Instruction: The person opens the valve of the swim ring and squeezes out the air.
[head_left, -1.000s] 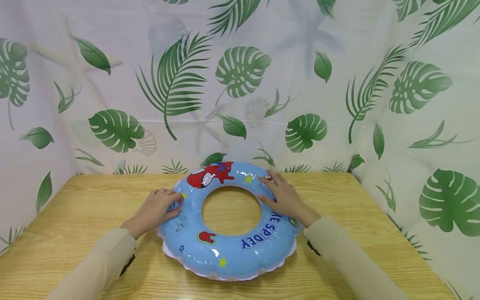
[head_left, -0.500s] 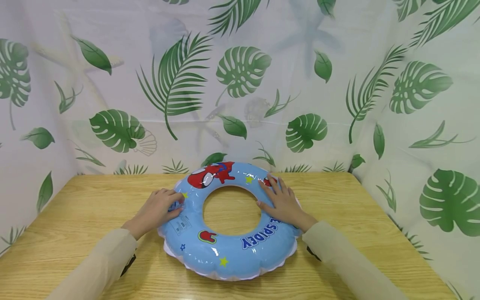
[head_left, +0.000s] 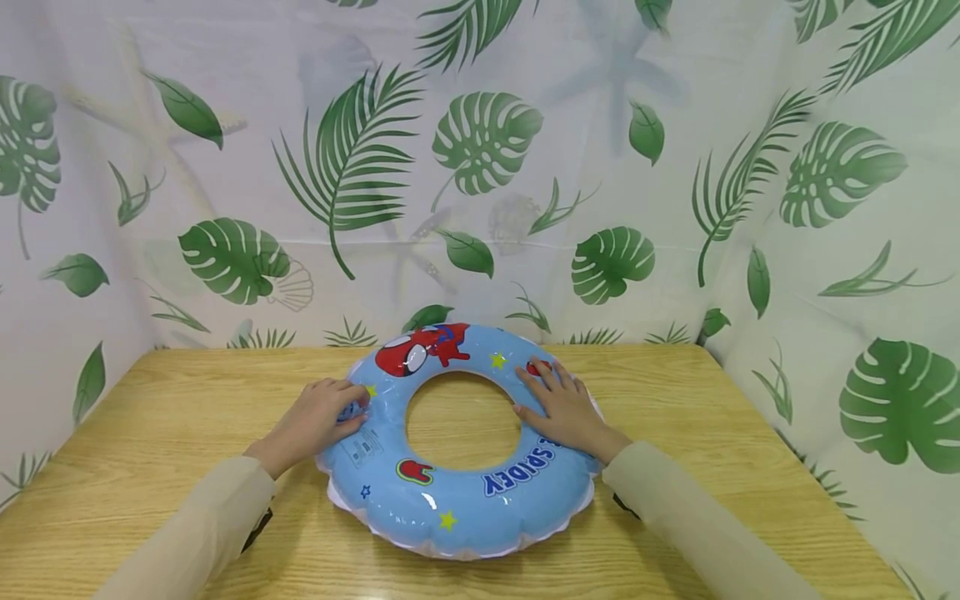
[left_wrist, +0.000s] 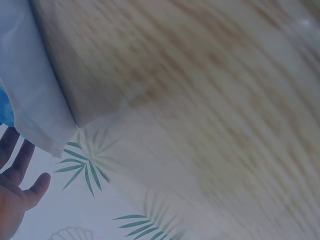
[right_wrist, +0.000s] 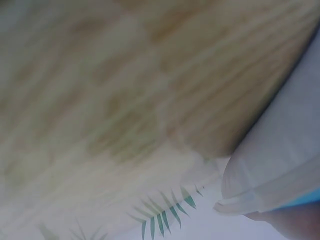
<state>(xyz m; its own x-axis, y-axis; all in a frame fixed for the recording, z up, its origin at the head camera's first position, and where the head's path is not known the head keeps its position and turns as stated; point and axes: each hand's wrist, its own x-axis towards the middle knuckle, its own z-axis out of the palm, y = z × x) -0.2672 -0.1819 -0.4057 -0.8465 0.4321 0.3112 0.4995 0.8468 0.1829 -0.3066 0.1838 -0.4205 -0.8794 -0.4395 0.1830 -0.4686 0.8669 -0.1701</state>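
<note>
An inflated blue swim ring (head_left: 465,517) with a white underside lies flat on the wooden table in the head view. It carries red cartoon figures, yellow stars and the lettering "SPIDEY". At its left side my left hand (head_left: 315,417) pinches the ring with curled fingers and thumb; exactly what sits between the fingertips is too small to tell. My right hand (head_left: 566,408) rests on the ring's right side, fingers spread and fairly straight, covering part of the print. The left wrist view catches some fingers (left_wrist: 22,157) by the ring's white edge (left_wrist: 40,100).
The wooden table (head_left: 187,400) extends on both sides of the ring. Behind and beside it hangs a white cloth (head_left: 510,275) printed with green leaves. In the right wrist view, the ring's white underside (right_wrist: 280,150) stands above the blurred wood.
My right hand has come down and settled flatter on the ring, shifting slightly nearer, so more of the lettering is covered. The left hand and the ring have hardly moved.
</note>
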